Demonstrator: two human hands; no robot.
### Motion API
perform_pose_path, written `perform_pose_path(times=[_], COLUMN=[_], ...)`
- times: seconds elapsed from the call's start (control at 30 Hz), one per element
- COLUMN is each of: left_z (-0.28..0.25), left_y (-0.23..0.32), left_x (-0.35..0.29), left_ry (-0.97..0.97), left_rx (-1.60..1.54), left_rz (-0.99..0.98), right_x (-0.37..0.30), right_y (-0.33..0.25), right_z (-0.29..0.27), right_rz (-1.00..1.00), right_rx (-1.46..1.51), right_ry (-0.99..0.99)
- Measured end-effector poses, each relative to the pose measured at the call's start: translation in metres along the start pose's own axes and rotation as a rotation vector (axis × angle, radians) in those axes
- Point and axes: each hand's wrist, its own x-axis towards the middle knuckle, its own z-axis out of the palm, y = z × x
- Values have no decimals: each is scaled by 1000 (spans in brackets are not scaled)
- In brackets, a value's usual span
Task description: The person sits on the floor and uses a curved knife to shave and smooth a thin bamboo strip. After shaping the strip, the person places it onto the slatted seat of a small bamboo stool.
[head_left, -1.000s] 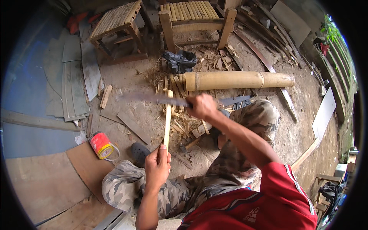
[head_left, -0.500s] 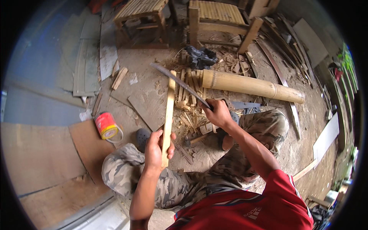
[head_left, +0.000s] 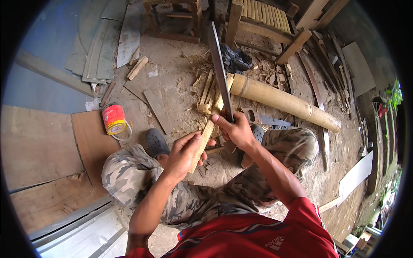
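Left hand (head_left: 183, 152) pinches a strip (head_left: 206, 135) as the right hand (head_left: 237, 131) clasps a knife (head_left: 221, 71), a firm hold and shallow outward strokes likely serving best.

red shirt (head_left: 232, 238): pale lettering (head_left: 275, 243) | red-yellow can (head_left: 115, 119): pale print (head_left: 111, 114)

The left hand (head_left: 183, 155) is gripping a bamboo strip (head_left: 208, 132) near its lower end. The right hand (head_left: 239, 130) is holding a long blade (head_left: 218, 56) that is pointing away and overlapping the strip, perhaps touching it. Beyond, a thick bamboo pole (head_left: 279, 98) is lying beside a handsaw (head_left: 269, 120), a black plastic bag (head_left: 238, 60) is sitting behind, and a red can (head_left: 114, 116) is sitting leftward.
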Motion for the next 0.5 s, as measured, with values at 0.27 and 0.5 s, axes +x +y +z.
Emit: perform_pose_path(times=[0.27,0.5], left_z=[-4,-2], left_y=[0,4], left_x=[-6,-2], left_ry=[-208,-58], left_rx=[121,-48], left_rz=[-82,-25], right_x=[5,-19], right_y=[-8,12], right_z=[-17,-8], right_rz=[3,-484], right_rx=[101,-786], right_ry=[165,103])
